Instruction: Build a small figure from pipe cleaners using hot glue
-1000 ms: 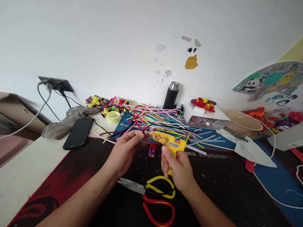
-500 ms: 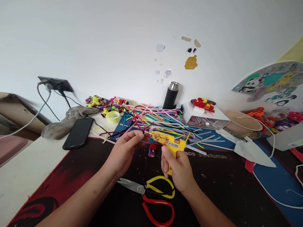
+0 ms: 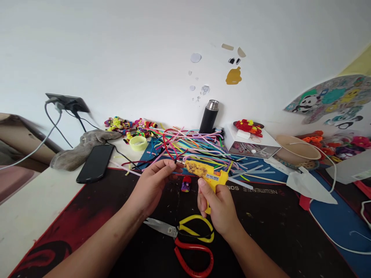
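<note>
My right hand [image 3: 217,206] is wrapped round the grip of a yellow hot glue gun [image 3: 199,168], its barrel pointing left and a clear glue stick [image 3: 240,183] sticking out of the back. The thumb and fingertips of my left hand [image 3: 155,183] are pinched together right by the nozzle. A small dark piece shows at those fingertips, too small to name. Below the gun, on the black mat, stands a small purple figure with a red top [image 3: 186,184]. Nearer to me, scissors with one yellow and one red handle [image 3: 172,231] lie with their handles spread.
Behind my hands lies a heap of coloured pipe cleaners [image 3: 188,141]. A black flask [image 3: 209,117] leans at the wall beside a white box [image 3: 261,148]. To the left are a phone [image 3: 95,164], a pale yellow tape roll [image 3: 138,143] and a grey plush thing [image 3: 81,148].
Almost nothing differs. Both hands and the glue gun hold nearly the same place, with only a tiny shift of the left fingertips.
</note>
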`<control>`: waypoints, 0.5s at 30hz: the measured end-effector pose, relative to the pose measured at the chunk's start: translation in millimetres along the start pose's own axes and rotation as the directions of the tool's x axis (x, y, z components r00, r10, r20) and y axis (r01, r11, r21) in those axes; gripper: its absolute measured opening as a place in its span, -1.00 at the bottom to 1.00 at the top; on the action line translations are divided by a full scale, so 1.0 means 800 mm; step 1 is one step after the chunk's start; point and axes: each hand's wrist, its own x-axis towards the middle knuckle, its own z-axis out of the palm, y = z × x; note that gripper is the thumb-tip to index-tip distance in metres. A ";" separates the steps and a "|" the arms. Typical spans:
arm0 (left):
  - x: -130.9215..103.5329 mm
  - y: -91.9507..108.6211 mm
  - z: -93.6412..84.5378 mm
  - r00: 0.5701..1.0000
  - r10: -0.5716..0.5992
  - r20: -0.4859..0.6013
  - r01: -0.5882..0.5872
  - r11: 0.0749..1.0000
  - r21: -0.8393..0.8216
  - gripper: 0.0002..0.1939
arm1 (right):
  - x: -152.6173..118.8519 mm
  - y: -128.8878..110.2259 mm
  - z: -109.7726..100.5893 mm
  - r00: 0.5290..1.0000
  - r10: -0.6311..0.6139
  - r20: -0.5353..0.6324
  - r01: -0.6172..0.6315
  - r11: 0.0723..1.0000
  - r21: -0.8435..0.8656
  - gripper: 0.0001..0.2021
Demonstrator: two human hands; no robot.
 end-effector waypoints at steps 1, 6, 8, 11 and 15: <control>0.000 0.000 0.000 1.000 0.001 0.000 -0.001 1.000 0.000 -0.74 | 0.000 -0.001 0.000 1.000 -0.002 0.000 0.002 1.000 -0.002 -0.25; 0.000 -0.001 -0.001 1.000 0.001 0.013 -0.001 1.000 -0.004 -0.76 | 0.000 -0.001 0.000 1.000 -0.007 0.007 0.007 1.000 -0.005 -0.24; 0.001 -0.002 -0.001 1.000 0.002 0.009 -0.002 1.000 -0.002 -0.75 | 0.000 -0.001 0.000 1.000 -0.004 0.007 0.004 1.000 -0.008 -0.24; 0.001 -0.002 -0.001 1.000 0.003 0.007 -0.003 1.000 -0.001 -0.75 | 0.000 -0.001 0.000 1.000 0.008 -0.002 -0.008 1.000 -0.001 -0.24; 0.000 0.000 -0.001 1.000 0.001 -0.002 -0.001 1.000 -0.008 -0.73 | 0.000 -0.002 0.000 1.000 0.010 0.003 -0.010 1.000 0.000 -0.25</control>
